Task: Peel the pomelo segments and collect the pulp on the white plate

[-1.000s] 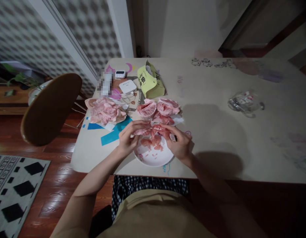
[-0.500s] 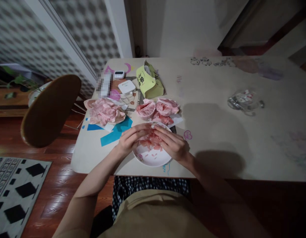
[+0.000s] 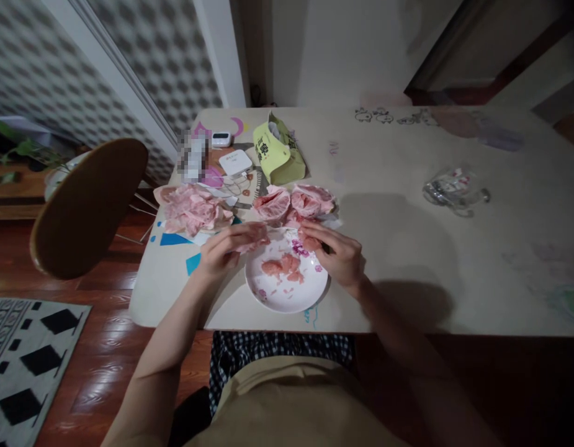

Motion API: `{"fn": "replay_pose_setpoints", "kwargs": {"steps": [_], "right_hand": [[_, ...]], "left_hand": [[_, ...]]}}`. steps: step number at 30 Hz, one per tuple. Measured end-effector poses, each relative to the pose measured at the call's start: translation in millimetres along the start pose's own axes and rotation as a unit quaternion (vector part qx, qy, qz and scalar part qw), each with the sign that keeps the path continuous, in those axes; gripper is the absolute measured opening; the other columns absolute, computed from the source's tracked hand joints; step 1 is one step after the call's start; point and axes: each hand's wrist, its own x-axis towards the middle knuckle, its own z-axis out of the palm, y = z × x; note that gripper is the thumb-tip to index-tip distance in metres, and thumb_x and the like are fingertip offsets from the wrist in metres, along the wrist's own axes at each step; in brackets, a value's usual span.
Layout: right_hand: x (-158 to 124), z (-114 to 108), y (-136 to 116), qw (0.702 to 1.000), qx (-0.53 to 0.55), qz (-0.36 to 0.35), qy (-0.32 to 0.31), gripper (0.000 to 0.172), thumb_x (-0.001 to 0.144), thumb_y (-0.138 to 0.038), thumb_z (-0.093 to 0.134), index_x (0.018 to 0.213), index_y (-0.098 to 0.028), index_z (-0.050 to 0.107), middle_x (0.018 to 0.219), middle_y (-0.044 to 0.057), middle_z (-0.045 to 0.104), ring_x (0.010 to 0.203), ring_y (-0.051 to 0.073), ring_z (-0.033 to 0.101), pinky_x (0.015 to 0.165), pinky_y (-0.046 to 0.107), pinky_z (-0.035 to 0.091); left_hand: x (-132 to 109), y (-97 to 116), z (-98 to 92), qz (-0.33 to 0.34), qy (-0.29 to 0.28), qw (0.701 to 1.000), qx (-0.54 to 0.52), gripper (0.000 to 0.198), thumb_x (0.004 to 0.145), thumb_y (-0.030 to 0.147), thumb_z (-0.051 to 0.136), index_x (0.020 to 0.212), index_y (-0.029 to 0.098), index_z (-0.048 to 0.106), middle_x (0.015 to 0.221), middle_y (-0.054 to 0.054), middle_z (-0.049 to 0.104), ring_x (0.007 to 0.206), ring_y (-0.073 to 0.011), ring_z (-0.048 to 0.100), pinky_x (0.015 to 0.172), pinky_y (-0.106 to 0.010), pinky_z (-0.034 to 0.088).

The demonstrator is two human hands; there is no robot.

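A white plate (image 3: 287, 299) with a purple flower print sits at the front of the table, bearing several pieces of pink pomelo flesh (image 3: 284, 267). At the plate's left rim, my left hand (image 3: 226, 248) is closed on a pale pink pomelo membrane (image 3: 255, 241). My right hand (image 3: 340, 253) is over the right rim, its fingers closed on a pink pomelo segment (image 3: 309, 241). Just behind the plate lie two peeled pomelo chunks (image 3: 272, 203) with more flesh between them. To their left is a heap of torn pomelo membranes (image 3: 193, 211).
Behind the fruit stand a yellow-green paper bag (image 3: 278, 152), a white box-shaped device (image 3: 235, 162) and a small device with a dark screen (image 3: 221, 139). A clear plastic item (image 3: 454, 189) lies on the right of the table (image 3: 393, 236). A wooden chair (image 3: 89, 208) stands left.
My hands have moved apart from over the middle of the plate. The membrane has gone left with my left hand, the segment right with my right. Flesh on the plate now shows.
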Motion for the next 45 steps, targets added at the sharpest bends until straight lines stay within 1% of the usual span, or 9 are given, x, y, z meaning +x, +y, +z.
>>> {"fn": "replay_pose_setpoints", "kwargs": {"steps": [5, 12, 18, 25, 30, 33, 40, 42, 45], "right_hand": [[-3.3, 0.5, -4.8, 1.000, 0.001, 0.005, -0.018, 0.035, 0.092, -0.007, 0.066, 0.119, -0.028, 0.077, 0.121, 0.000, 0.079, 0.109, 0.017, 0.078, 0.096, 0.032, 0.067], [1.8, -3.6, -3.5, 0.998, 0.050, 0.038, -0.017, 0.033, 0.090, -0.007, 0.065, 0.114, -0.026, 0.078, 0.118, 0.003, 0.081, 0.111, 0.020, 0.078, 0.099, 0.036, 0.066], [1.9, -3.2, -5.1, 0.996, 0.074, 0.046, -0.021, 0.032, 0.089, -0.006, 0.066, 0.112, -0.025, 0.078, 0.115, 0.004, 0.081, 0.107, 0.019, 0.079, 0.097, 0.037, 0.066], [0.4, -0.2, -13.0, 0.992, 0.109, 0.048, -0.028, 0.027, 0.094, -0.009, 0.066, 0.112, -0.026, 0.077, 0.117, 0.003, 0.081, 0.110, 0.017, 0.078, 0.098, 0.035, 0.065], [-1.9, -0.6, -15.6, 0.995, 0.089, 0.043, -0.031, 0.031, 0.095, -0.009, 0.064, 0.113, -0.029, 0.078, 0.128, 0.001, 0.077, 0.116, 0.017, 0.075, 0.100, 0.036, 0.065], [-2.9, -1.3, -16.4, 0.997, 0.073, 0.028, -0.025, 0.034, 0.094, -0.008, 0.064, 0.114, -0.032, 0.078, 0.128, -0.001, 0.077, 0.115, 0.017, 0.076, 0.099, 0.035, 0.066], [-7.8, 0.7, -17.8, 0.996, 0.079, 0.031, -0.040, 0.043, 0.093, -0.005, 0.064, 0.118, -0.037, 0.077, 0.128, -0.001, 0.075, 0.118, 0.017, 0.073, 0.097, 0.034, 0.066], [-10.5, 2.7, -16.2, 0.996, 0.077, 0.033, -0.038, 0.041, 0.093, -0.008, 0.066, 0.118, -0.039, 0.077, 0.126, -0.001, 0.073, 0.117, 0.017, 0.072, 0.096, 0.035, 0.066], [-12.4, 4.7, -11.6, 0.998, 0.067, -0.003, -0.005, 0.039, 0.092, -0.013, 0.071, 0.120, -0.040, 0.076, 0.124, 0.001, 0.070, 0.117, 0.019, 0.071, 0.095, 0.038, 0.067]], "left_hand": [[-2.6, 8.1, 12.3, -0.015, -0.043, 0.998, -0.049, 0.020, 0.107, 0.025, 0.051, 0.111, 0.019, 0.070, 0.113, -0.012, 0.078, 0.113, -0.0199, 0.077, 0.091, -0.032, 0.065], [2.7, 14.1, 14.5, -0.140, -0.084, 0.985, -0.053, 0.016, 0.102, 0.031, 0.061, 0.110, 0.018, 0.069, 0.113, -0.013, 0.076, 0.107, -0.0214, 0.073, 0.093, -0.036, 0.059], [1.5, 11.8, 17.7, -0.182, -0.110, 0.977, -0.019, 0.015, 0.101, 0.023, 0.061, 0.114, 0.017, 0.066, 0.110, -0.010, 0.073, 0.102, -0.0200, 0.070, 0.089, -0.032, 0.057], [-5.3, 10.2, 21.3, -0.183, -0.112, 0.974, 0.075, 0.028, 0.100, 0.018, 0.061, 0.128, 0.019, 0.061, 0.123, -0.012, 0.070, 0.118, -0.0226, 0.067, 0.099, -0.037, 0.058], [-4.8, 9.9, 22.2, -0.156, -0.097, 0.974, 0.134, 0.042, 0.096, 0.016, 0.065, 0.137, 0.021, 0.057, 0.136, -0.014, 0.064, 0.135, -0.0292, 0.059, 0.111, -0.051, 0.054], [-5.6, 7.0, 23.0, -0.115, -0.121, 0.977, 0.136, 0.046, 0.093, 0.009, 0.061, 0.137, 0.021, 0.058, 0.137, -0.014, 0.065, 0.143, -0.0313, 0.053, 0.116, -0.058, 0.050], [-1.5, 18.5, 29.3, -0.074, -0.124, 0.987, 0.072, 0.060, 0.087, 0.010, 0.054, 0.146, 0.020, 0.054, 0.147, -0.015, 0.063, 0.156, -0.0364, 0.041, 0.128, -0.076, 0.021], [4.0, 29.4, 35.6, -0.074, -0.105, 0.992, 0.008, 0.059, 0.091, 0.015, 0.055, 0.150, 0.020, 0.051, 0.146, -0.015, 0.065, 0.154, -0.0349, 0.044, 0.129, -0.072, 0.024], [13.8, 42.3, 46.7, -0.126, -0.108, 0.983, -0.074, 0.059, 0.095, 0.025, 0.068, 0.152, 0.020, 0.051, 0.146, -0.017, 0.065, 0.139, -0.0299, 0.063, 0.118, -0.052, 0.052]]}}
